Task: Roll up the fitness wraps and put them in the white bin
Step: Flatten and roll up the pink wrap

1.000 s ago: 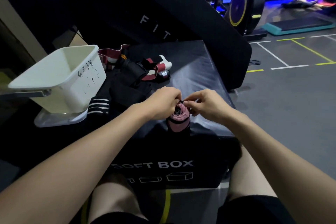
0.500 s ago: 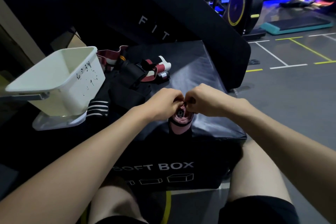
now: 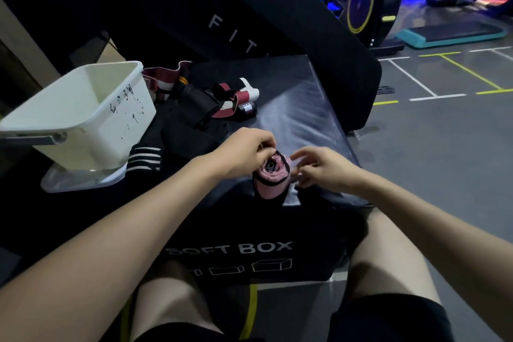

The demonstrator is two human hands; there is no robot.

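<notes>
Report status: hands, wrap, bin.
Left hand pinching pink wrap at its top; right hand beside it, fingers loose. Wrap rolled, upright on black box. White bin left, path clear.

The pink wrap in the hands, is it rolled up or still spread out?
Rolled up. The pink wrap shows spiral layers at its top end, pinched by the left hand.

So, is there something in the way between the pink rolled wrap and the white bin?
Nothing visible blocks it. The pink rolled wrap is held by the left hand; the white bin is open-topped, to the left. Only loose wraps lie low on the soft box between.
</notes>
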